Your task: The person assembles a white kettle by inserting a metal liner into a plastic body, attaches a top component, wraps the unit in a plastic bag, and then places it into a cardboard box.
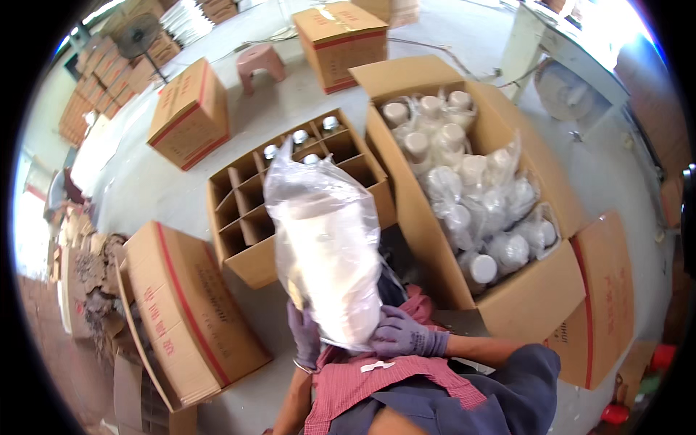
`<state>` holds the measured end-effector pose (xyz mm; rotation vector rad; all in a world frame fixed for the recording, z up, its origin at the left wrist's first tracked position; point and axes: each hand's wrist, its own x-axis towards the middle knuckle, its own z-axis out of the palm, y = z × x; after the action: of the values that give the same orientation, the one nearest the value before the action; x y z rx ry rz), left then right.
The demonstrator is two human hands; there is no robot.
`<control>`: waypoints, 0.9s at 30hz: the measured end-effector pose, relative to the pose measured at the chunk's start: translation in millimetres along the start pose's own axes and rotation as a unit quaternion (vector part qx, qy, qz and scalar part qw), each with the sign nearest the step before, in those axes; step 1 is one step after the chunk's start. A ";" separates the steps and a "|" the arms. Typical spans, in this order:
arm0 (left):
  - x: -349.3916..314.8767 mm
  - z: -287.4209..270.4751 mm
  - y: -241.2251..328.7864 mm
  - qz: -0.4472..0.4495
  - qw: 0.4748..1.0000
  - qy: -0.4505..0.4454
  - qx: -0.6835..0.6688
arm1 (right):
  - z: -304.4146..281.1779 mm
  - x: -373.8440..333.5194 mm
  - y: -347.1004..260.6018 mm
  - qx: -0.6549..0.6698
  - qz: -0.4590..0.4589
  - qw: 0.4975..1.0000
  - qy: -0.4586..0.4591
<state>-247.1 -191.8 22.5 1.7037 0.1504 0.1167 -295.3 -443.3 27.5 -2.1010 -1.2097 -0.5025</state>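
Observation:
In front of my chest, a large white bottle point(330, 268) in a loose clear plastic bag is held between both hands. My left hand point(305, 335), in a purple-grey glove, grips the left side of its near end. My right hand point(406, 334), gloved alike, has its fingers closed against the right side of that end. The bag's far end point(304, 177) rises over a carton with cardboard dividers point(250, 270). Several silver-topped bottles point(300, 137) stand in its far cells, while some cells at the left hold nothing. The bag hides part of the carton.
At the right stands a tall open carton point(428, 239) of white-capped bottles point(473, 170), many in clear bags. Another open carton point(192, 312) lies at the near left. Farther off are closed cartons point(190, 112), a pink stool point(259, 65), a standing fan point(139, 36) and a white table point(573, 54).

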 end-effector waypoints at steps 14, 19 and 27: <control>173.3 376.1 81.9 0.241 0.843 -0.473 -0.086 | -217.4 107.8 127.1 -0.404 0.236 0.874 0.131; 185.4 481.9 35.9 0.372 0.858 -0.352 -0.032 | -293.7 68.4 234.3 -0.528 0.239 0.780 0.237; 208.7 464.1 5.6 0.177 0.865 -0.451 -0.132 | -300.1 35.1 364.9 -0.503 0.340 0.778 0.162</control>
<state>35.1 -611.0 -37.8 1.3396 -0.8457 -0.3788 36.5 -763.6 136.3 -2.8895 0.1996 -1.2650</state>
